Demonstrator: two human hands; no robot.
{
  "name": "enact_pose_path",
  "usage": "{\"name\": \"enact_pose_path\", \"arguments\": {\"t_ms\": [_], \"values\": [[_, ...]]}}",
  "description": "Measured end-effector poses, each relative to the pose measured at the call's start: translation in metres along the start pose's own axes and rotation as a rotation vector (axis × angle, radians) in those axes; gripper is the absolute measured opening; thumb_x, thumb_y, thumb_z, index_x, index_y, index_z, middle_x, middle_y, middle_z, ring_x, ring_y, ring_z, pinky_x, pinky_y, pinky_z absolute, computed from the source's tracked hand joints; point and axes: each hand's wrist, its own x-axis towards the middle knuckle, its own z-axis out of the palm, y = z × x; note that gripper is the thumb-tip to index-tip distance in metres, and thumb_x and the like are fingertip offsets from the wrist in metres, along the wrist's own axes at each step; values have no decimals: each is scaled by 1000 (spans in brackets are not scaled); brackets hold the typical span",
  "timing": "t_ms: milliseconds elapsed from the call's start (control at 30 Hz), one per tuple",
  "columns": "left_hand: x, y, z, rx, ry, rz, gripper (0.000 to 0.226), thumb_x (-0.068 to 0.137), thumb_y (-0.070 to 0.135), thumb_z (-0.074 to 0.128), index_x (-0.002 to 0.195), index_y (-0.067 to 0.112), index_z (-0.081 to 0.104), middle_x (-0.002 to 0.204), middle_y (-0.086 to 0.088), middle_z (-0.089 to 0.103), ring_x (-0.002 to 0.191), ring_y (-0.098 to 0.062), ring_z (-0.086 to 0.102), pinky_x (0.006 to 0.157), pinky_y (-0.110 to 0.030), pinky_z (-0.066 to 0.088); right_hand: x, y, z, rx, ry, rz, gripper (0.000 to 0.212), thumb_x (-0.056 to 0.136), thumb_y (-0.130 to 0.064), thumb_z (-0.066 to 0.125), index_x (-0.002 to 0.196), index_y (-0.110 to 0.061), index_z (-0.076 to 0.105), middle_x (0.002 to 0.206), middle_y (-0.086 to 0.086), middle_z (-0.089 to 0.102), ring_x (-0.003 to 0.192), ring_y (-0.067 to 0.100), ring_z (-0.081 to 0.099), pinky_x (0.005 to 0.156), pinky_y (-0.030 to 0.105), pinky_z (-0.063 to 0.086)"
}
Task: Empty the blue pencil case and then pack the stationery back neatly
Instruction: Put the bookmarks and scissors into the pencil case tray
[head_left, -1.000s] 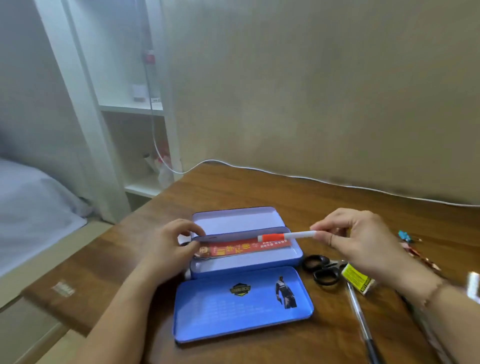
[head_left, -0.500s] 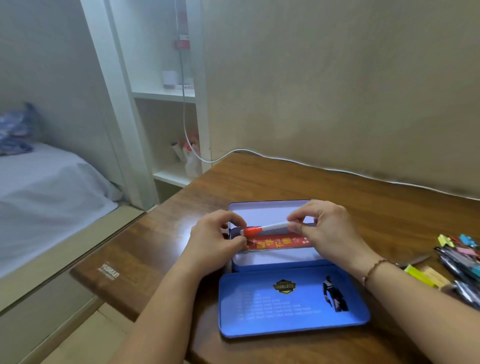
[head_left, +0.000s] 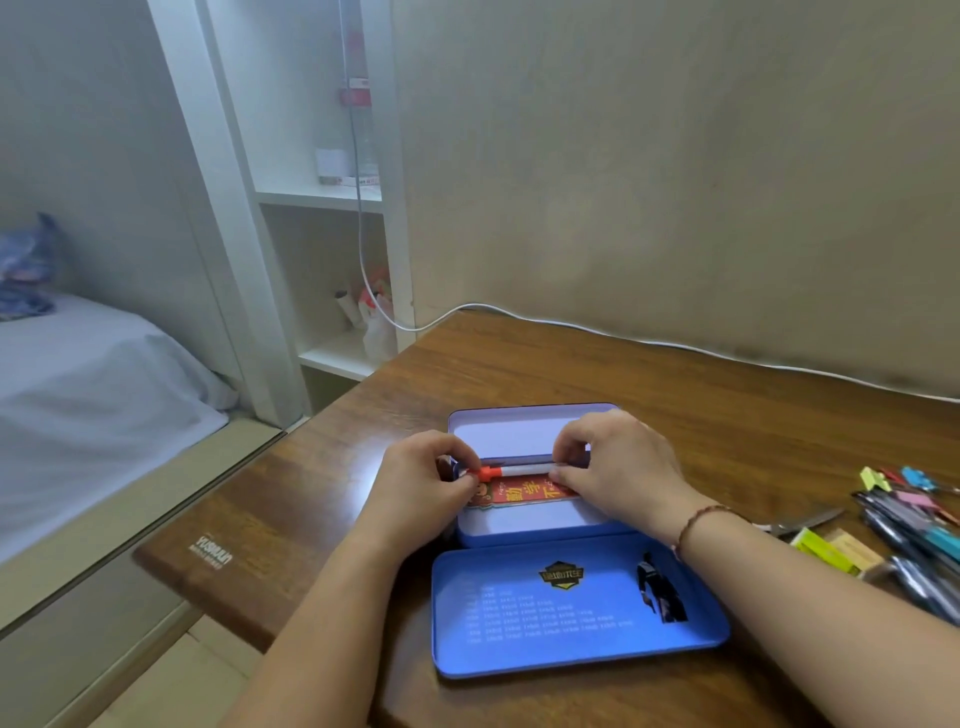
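**Q:** So, what are the hands doing?

**A:** Both are working over an open blue pencil case lying on a wooden table. The left hand is pinching the orange-capped end of a white pen between thumb and fingertips. The right hand is pinching the other end of the same pen, fingers curled in. The pen is lying level, lengthwise across the case's middle tray.

**Q:** What is sitting inside the case?

**A:** Just beneath the pen, a red card with yellow characters is lying flat in the tray. The case's lid is lying open toward the person, showing a badge and a small figure printed on its blue inside. Another pale, hinged panel is standing open on the far side.

**Q:** And the rest of the stationery?

**A:** A loose heap of pens is lying on the table well to the right, with small coloured clips beyond it, a yellow-green box nearer, and what looks like a scissors blade poking out beside the right wrist.

**Q:** Anything behind?

**A:** A white cable is running along the table's back edge. A white shelf and a bed are sitting off to the left.
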Motion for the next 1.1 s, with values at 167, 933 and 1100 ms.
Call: {"name": "enact_pose_path", "arguments": {"t_ms": [167,933,1100], "values": [[-1,2,1,3,1,51,13,76,11,74,77,23,71,85,2,64,70,-9,56,59,-8,42,-7,14,-25,108,33,-9,9,84,-42,67,89,-35,68,81,-18,64,84,6,53,67,30,43],[-49,150,132,759,-357,747,31,93,41,46,111,22,63,111,1,57,101,-23,51,80,-38,46,-162,144,-110,129,158,312,12,86,-27,68,95,-35,70,91,-25,58,91,-5,52,75,8,31],[-37,148,138,744,-347,816,14,92,27,57,101,21,65,101,0,58,90,-20,57,67,-31,47,-164,141,-114,105,221,276,11,85,-24,70,94,-30,73,88,-23,55,91,1,50,74,2,27]]}}
